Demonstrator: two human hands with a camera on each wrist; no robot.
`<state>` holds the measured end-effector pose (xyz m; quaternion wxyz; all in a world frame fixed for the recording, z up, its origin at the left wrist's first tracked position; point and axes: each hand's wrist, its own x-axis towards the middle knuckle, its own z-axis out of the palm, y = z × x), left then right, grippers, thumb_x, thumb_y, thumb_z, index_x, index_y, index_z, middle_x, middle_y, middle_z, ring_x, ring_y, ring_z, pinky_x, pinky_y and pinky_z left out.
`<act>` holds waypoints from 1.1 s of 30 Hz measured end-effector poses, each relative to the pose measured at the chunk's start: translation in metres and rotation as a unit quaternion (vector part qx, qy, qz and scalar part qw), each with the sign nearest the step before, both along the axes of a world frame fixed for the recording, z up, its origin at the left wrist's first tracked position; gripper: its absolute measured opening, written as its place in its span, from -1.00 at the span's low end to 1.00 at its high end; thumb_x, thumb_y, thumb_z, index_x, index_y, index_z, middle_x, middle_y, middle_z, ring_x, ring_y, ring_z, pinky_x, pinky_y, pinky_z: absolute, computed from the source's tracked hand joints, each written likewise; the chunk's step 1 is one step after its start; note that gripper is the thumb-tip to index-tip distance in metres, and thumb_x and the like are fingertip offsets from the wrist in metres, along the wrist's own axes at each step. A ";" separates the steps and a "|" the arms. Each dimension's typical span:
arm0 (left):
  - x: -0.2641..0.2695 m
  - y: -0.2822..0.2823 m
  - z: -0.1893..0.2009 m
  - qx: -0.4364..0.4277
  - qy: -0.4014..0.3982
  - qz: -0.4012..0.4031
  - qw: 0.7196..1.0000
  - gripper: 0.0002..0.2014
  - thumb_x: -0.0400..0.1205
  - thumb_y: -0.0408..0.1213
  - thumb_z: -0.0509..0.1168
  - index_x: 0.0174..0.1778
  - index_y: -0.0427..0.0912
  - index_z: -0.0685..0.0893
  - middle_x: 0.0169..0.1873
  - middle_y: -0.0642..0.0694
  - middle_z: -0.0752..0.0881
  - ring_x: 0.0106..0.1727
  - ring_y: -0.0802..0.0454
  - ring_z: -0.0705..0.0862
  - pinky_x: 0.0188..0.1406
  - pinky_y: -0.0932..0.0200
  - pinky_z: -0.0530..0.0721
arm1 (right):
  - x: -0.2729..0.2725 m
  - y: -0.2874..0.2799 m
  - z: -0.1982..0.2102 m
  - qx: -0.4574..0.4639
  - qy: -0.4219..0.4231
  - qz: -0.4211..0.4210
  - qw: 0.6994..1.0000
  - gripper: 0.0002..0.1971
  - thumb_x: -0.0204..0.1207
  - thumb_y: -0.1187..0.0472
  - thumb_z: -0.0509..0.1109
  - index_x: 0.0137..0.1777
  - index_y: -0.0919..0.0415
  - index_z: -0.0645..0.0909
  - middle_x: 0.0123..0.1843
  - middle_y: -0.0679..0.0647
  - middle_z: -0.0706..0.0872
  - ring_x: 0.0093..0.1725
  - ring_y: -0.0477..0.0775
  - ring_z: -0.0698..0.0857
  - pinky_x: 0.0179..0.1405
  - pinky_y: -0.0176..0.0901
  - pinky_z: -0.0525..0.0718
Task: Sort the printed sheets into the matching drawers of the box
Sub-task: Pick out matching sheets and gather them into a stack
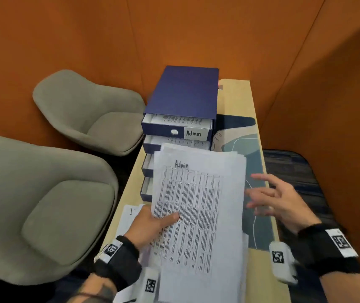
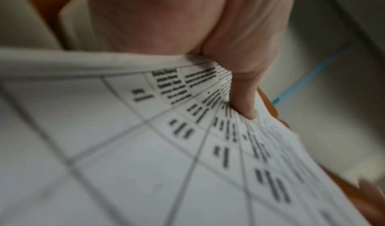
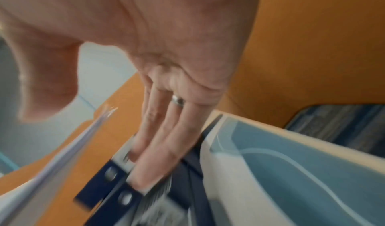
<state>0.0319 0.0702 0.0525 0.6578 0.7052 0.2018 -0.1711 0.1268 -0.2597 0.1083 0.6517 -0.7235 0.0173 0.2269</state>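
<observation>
A stack of printed sheets (image 1: 196, 204), its top page headed "Admin", is held above the table in front of the blue drawer box (image 1: 183, 92). My left hand (image 1: 152, 219) grips the stack's left edge, thumb (image 2: 243, 98) pressed on the top page (image 2: 125, 147). My right hand (image 1: 268, 197) hovers just right of the stack with straight, spread fingers (image 3: 166, 139) and holds nothing. The box has several drawers pulled open; the top one, labelled "Admin" (image 1: 193, 133), has printed paper in it. The lower drawers are partly hidden by the stack.
The narrow wooden table (image 1: 238, 99) carries a blue patterned mat (image 1: 251, 162) on its right. Another sheet (image 1: 131, 213) lies under my left hand. Two grey armchairs (image 1: 43, 204) stand left of the table. Orange walls (image 1: 306, 84) close in behind and right.
</observation>
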 end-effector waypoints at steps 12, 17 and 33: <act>0.065 0.061 0.038 -0.062 -0.089 -0.040 0.993 -0.53 0.63 -0.14 0.56 0.46 -0.06 0.69 0.30 0.03 0.82 0.35 -0.02 0.79 0.48 -0.24 0.65 | 0.005 0.109 0.022 -0.084 0.009 -0.027 0.996 -0.72 0.51 0.22 0.60 0.20 0.26 0.78 0.06 0.13 0.91 0.01 0.18 0.90 -0.09 0.02 0.84; 0.099 0.085 0.059 -0.105 -0.044 -0.001 0.993 -0.77 0.72 -0.44 0.41 0.28 -0.22 0.77 0.07 -0.12 0.90 0.10 -0.15 0.89 0.26 -0.26 0.79 | 0.031 0.132 0.042 -0.093 0.018 -0.071 0.993 -0.70 0.56 0.16 0.57 0.20 0.32 0.78 0.05 0.21 0.90 0.00 0.31 0.89 0.12 0.29 0.84; 0.126 0.116 0.114 -0.315 0.097 -0.044 0.943 -0.72 0.79 -0.54 0.16 0.35 -0.49 0.66 0.16 -0.42 0.82 0.03 -0.26 0.89 -0.14 -0.07 0.90 | 0.029 0.153 0.105 -0.011 0.104 -0.126 0.986 -0.77 0.71 0.38 0.31 0.23 0.31 0.77 0.04 0.29 0.89 -0.19 0.19 0.90 -0.43 -0.18 0.81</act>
